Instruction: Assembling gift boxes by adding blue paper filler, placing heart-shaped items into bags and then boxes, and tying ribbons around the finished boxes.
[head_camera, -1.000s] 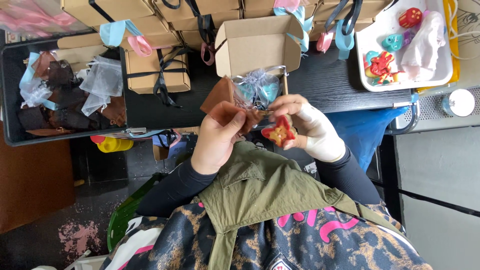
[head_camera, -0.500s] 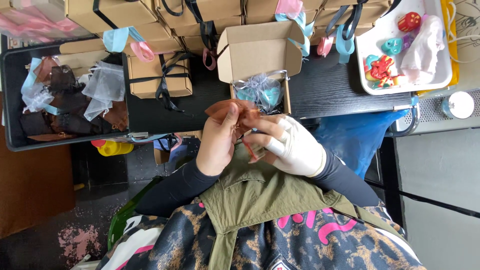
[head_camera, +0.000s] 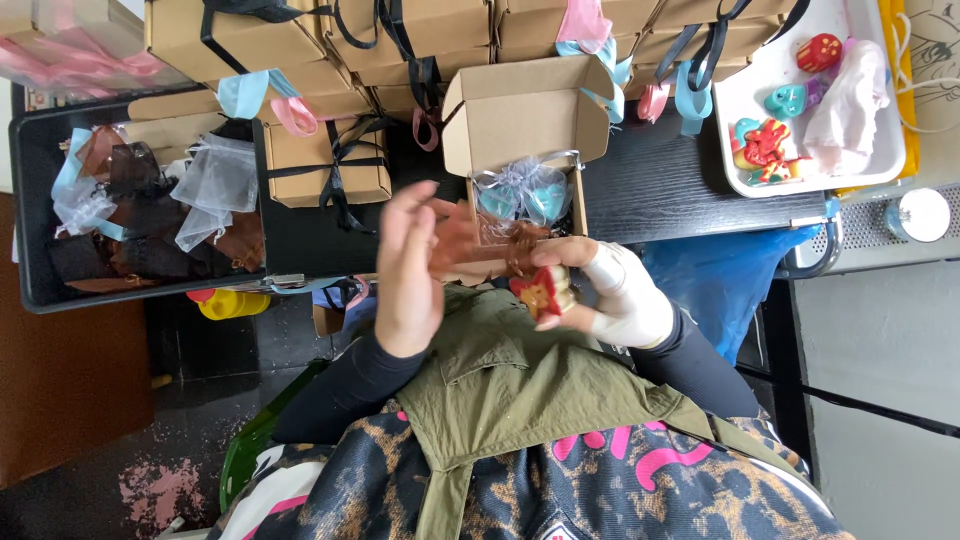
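Note:
My right hand (head_camera: 612, 296), wrapped in white, holds a small red and yellow figure (head_camera: 540, 291) and the edge of a brown sheer pouch (head_camera: 478, 250). My left hand (head_camera: 405, 272) is blurred. Its fingers are stretched out flat beside the pouch, and I cannot tell whether they touch it. Both hands hover at the near edge of the black table (head_camera: 680, 190), just in front of an open cardboard box (head_camera: 525, 115) that holds light blue pieces in a clear sheer bag (head_camera: 522, 195).
Closed cardboard boxes (head_camera: 325, 160) tied with black, blue and pink ribbons are stacked at the back. A black tray (head_camera: 30, 200) on the left holds brown and white sheer pouches. A white tray (head_camera: 895, 150) on the right holds coloured figures. A blue bag (head_camera: 720, 275) hangs below the table.
My hands were pressed together around the pouch and figure. Now my left hand has swung out to the left with its fingers stretched out, and my right hand keeps the figure.

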